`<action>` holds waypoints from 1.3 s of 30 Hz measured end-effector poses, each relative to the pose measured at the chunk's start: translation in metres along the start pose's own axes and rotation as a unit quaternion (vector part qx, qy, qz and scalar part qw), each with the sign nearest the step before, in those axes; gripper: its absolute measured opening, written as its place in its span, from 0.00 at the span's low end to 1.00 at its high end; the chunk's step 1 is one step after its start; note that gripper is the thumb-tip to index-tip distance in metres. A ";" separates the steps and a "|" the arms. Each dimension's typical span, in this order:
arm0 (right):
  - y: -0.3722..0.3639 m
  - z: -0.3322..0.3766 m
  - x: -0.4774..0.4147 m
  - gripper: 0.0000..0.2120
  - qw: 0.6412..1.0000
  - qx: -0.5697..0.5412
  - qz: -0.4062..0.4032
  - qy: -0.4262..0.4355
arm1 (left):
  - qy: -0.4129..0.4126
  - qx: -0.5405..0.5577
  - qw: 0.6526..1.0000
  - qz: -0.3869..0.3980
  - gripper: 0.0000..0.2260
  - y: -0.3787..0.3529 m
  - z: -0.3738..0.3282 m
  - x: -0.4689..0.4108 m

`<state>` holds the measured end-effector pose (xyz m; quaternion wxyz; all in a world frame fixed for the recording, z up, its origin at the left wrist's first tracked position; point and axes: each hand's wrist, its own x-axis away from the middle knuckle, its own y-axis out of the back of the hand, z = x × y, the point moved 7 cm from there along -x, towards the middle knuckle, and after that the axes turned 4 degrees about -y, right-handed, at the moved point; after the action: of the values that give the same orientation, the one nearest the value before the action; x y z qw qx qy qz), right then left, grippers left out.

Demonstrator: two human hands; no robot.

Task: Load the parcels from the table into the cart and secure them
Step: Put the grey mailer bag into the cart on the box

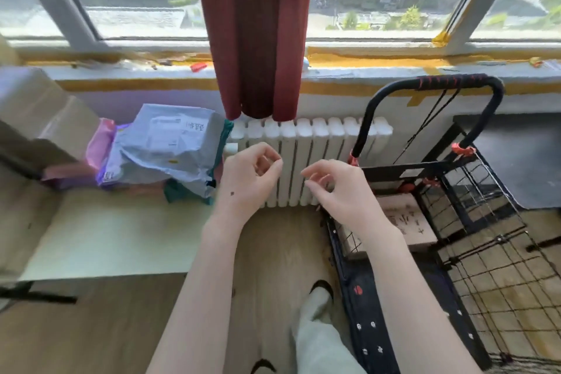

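A grey-blue plastic mailer parcel (164, 146) lies on the pale table (106, 240) at the left, stacked over pink (97, 146) and green (179, 191) parcels. A brown cardboard box (33, 118) stands at the table's far left. The black wire cart (473, 222) stands at the right with one cardboard box (406, 218) inside it. My left hand (249, 179) and my right hand (337, 188) hover between table and cart, fingers loosely curled, holding nothing.
A white radiator (303, 158) stands under the window sill, with a dark red curtain (255, 33) hanging above it. The cart's black handle (440, 85) has black elastic cords running down from it. My leg and shoe (318, 297) are on the wooden floor beside the cart.
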<state>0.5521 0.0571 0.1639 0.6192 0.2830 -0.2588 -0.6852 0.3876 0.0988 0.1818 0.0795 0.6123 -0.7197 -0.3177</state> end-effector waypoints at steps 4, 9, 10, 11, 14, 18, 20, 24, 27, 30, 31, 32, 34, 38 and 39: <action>-0.032 0.040 0.004 0.08 0.999 -0.011 0.037 0.035 | 0.030 -0.006 0.999 -0.043 0.04 0.049 0.019 0.034; -0.063 0.082 -0.004 0.07 0.994 -0.018 0.075 0.079 | 0.073 -0.030 0.990 -0.118 0.04 0.095 0.048 0.056; -0.068 0.091 -0.009 0.06 0.992 -0.021 0.085 0.088 | 0.078 -0.034 0.988 -0.125 0.04 0.102 0.051 0.057; -0.072 0.098 -0.016 0.06 0.991 -0.026 0.094 0.097 | 0.082 -0.038 0.987 -0.131 0.04 0.108 0.054 0.056; -0.088 0.120 -0.039 0.07 0.985 -0.036 0.120 0.121 | 0.086 -0.059 0.983 -0.152 0.03 0.127 0.059 0.047; -0.107 0.135 -0.069 0.07 0.979 -0.052 0.144 0.138 | 0.100 -0.084 0.976 -0.176 0.04 0.146 0.069 0.032; -0.117 0.136 -0.083 0.06 0.976 -0.059 0.160 0.138 | 0.117 -0.093 0.972 -0.181 0.04 0.151 0.077 0.024; -0.141 0.126 -0.112 0.07 0.970 -0.042 0.198 0.137 | 0.177 -0.109 0.957 -0.200 0.04 0.156 0.107 0.010; -0.157 0.117 -0.129 0.08 0.964 0.002 0.218 0.152 | 0.207 -0.121 0.951 -0.193 0.03 0.154 0.130 0.001; -0.169 0.112 -0.142 0.08 0.962 0.011 0.229 0.148 | 0.225 -0.129 0.950 -0.175 0.02 0.153 0.148 -0.011; -0.173 0.111 -0.146 0.09 0.962 0.014 0.231 0.143 | 0.227 -0.129 0.950 -0.171 0.02 0.153 0.154 -0.015; -0.178 0.109 -0.150 0.09 0.962 0.019 0.233 0.138 | 0.227 -0.128 0.951 -0.168 0.01 0.153 0.159 -0.020; -0.187 0.105 -0.159 0.11 0.964 0.022 0.232 0.128 | 0.225 -0.130 0.952 -0.163 0.01 0.153 0.171 -0.031; -0.199 0.095 -0.176 0.17 0.978 0.018 0.192 0.083 | 0.250 -0.127 0.947 -0.155 0.04 0.155 0.199 -0.047; -0.201 0.092 -0.179 0.20 0.981 0.019 0.182 0.069 | 0.254 -0.124 0.947 -0.153 0.06 0.157 0.206 -0.050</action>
<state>0.3584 0.2559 0.0993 0.7443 0.2892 -0.2759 -0.5350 0.1656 0.2269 0.1207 0.2855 0.7609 -0.5278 -0.2469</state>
